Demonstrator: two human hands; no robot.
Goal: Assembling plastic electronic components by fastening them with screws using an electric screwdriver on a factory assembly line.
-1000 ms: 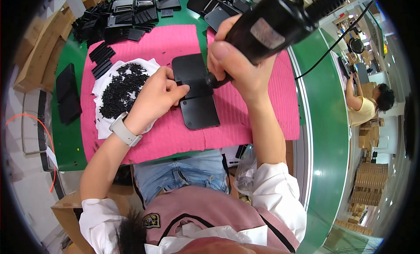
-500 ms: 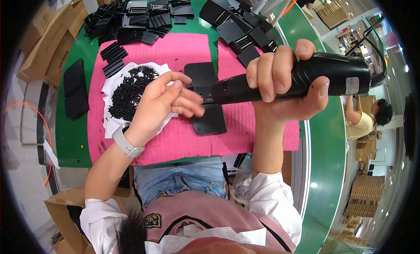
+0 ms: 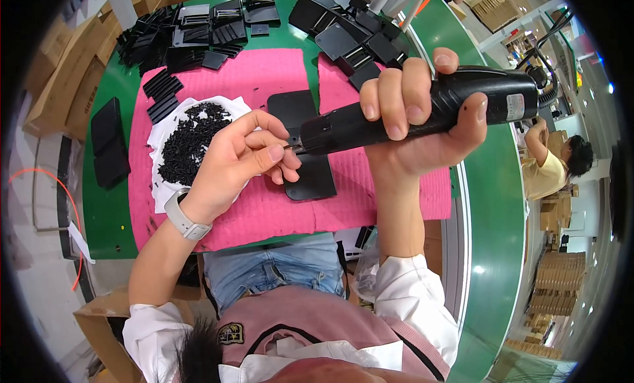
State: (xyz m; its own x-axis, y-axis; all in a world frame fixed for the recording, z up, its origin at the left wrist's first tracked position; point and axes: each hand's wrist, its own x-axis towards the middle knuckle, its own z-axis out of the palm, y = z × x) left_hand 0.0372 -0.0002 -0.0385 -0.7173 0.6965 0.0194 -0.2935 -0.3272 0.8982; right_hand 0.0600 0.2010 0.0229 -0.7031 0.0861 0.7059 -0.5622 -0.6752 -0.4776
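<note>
My right hand (image 3: 422,119) is wrapped round a black electric screwdriver (image 3: 340,129), its tip pointing left. Right at that tip, my left hand (image 3: 231,155) has thumb and fingers pinched together; a thin dark piece shows there, too small to tell whether it is a screw or the bit. Beneath the tool and my fingers lies a black plastic part (image 3: 314,181) with two flat plates, its middle partly hidden. Left of it, a heap of small black screws (image 3: 188,145) sits on a white cloth (image 3: 157,162).
A pink foam mat (image 3: 264,218) covers part of the green table (image 3: 99,228). Black parts are piled at the back left (image 3: 191,36) and back right (image 3: 343,39). Ribbed black pieces (image 3: 164,92) lie by the cloth, and a flat black part (image 3: 111,142) lies farther left.
My left fingers have closed into a pinch at the screwdriver's tip. The screwdriver and my right hand have shifted slightly to the left.
</note>
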